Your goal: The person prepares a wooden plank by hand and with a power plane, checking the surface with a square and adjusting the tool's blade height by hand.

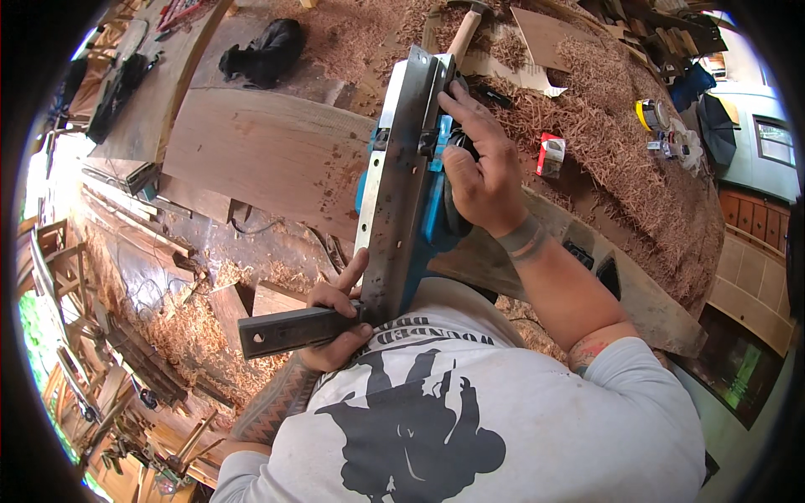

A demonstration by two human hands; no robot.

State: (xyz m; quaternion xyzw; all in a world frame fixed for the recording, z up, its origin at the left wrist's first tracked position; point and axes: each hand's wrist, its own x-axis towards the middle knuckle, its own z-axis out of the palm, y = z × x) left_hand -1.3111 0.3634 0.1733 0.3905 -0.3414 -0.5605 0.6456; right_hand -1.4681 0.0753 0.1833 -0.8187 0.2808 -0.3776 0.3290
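Note:
A blue electric planer [432, 201] lies across my lap with its long metal sole [390, 210] facing up. My right hand [486, 172] grips its right side, thumb bent by a round black part and index finger stretched along the metal edge. At the near end of the sole, my left hand [335, 314] is closed round a flat black bar [285, 330] with a small hole near its outer end. The left index finger points up along the sole's edge. Whether the bar is joined to the planer, I cannot tell.
Beyond the planer are a hammer [464, 33], wide boards [268, 151] and heaps of wood shavings [629, 168]. A red and white box [550, 156] sits to the right. A dark bundle [267, 52] lies at the far left. Wooden pieces [138, 352] crowd the left side.

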